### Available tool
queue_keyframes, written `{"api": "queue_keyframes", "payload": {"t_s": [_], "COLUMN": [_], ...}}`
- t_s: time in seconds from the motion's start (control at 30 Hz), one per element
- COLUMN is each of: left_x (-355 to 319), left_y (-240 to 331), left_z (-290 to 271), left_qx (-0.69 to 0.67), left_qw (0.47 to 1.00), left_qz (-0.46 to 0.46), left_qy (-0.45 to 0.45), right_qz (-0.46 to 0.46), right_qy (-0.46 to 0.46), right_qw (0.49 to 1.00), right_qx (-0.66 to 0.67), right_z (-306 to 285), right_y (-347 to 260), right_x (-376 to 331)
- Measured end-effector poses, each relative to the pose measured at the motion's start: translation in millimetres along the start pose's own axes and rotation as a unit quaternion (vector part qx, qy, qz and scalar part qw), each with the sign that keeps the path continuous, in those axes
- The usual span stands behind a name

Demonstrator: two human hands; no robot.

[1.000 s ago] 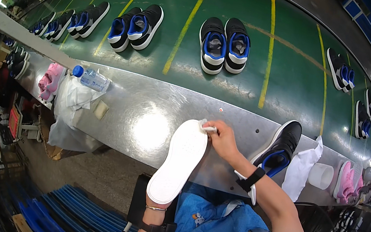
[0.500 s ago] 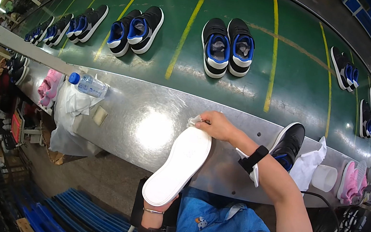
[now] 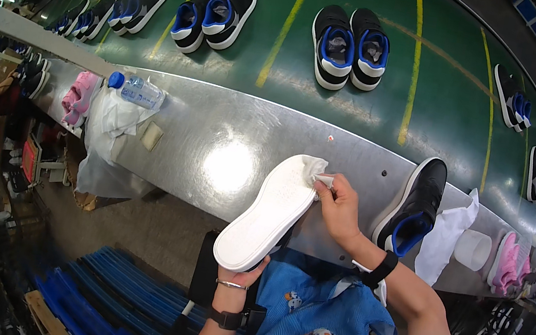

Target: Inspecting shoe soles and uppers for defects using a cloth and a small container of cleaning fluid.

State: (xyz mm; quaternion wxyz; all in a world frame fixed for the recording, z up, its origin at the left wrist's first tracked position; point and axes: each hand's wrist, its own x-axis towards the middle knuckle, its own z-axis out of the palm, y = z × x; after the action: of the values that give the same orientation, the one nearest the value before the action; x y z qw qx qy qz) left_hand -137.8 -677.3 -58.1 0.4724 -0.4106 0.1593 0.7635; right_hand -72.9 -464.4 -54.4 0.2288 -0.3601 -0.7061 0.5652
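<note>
Since the frame a second back, right hand (image 3: 338, 210) has slid from the sole's tip down onto its upper right edge; the shoe has tilted a little more toward lower left. Bottle and pairs on the belt keep their places.

Head view, the only one:
- Shoe (image 3: 272, 214) sits at frame centre, sole up, over the near edge of the steel bench (image 3: 217, 131). Toe points upper right, heel lower left.
- Left hand (image 3: 242, 277) comes up from below, fingers curled round the heel end and grasping it. Most of the hand is hidden behind the sole.
- Right hand is clenched on a small white cloth (image 3: 315, 169), pressed against the sole's toe edge.
- Looks: sole plain white, flat, faintly speckled texture, clean outline. Upper hidden underneath.
- Handling, my read: light, one hand carries it easily. Sole stiff enough to hold its shape under rubbing, with some flex. Not fragile, but white marks easily. Best hold is at the heel, as now, leaving the forefoot free.
- Nearby: black and blue sneaker (image 3: 414, 205) just right of the hand; water bottle (image 3: 136, 90) at left; pairs on the green belt (image 3: 378, 94) above.
</note>
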Motion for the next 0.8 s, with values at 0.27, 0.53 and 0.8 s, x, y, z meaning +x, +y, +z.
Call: {"api": "queue_keyframes", "payload": {"t_s": [0.27,0.53,0.8], "left_x": [-15.2,-5.2,-24.8], "left_y": [-42.2,-63.9,-85.0], "left_z": [46.5,66.3,76.4], "left_qx": [0.109,0.287,0.382], "left_qw": [0.99,0.933,0.892], "left_qz": [0.087,0.215,0.232], "left_qy": [0.029,-0.034,-0.072], "right_qz": [-0.005,-0.013,-0.088], "right_qy": [0.025,-0.026,-0.206], "right_qw": [0.996,0.989,0.974], "right_qx": [0.082,0.145,0.044], "right_z": [2.9,-26.0,-58.1], "right_y": [-54.0,-91.0,-89.2], "right_x": [-55.4,-105.0,-47.8]}}
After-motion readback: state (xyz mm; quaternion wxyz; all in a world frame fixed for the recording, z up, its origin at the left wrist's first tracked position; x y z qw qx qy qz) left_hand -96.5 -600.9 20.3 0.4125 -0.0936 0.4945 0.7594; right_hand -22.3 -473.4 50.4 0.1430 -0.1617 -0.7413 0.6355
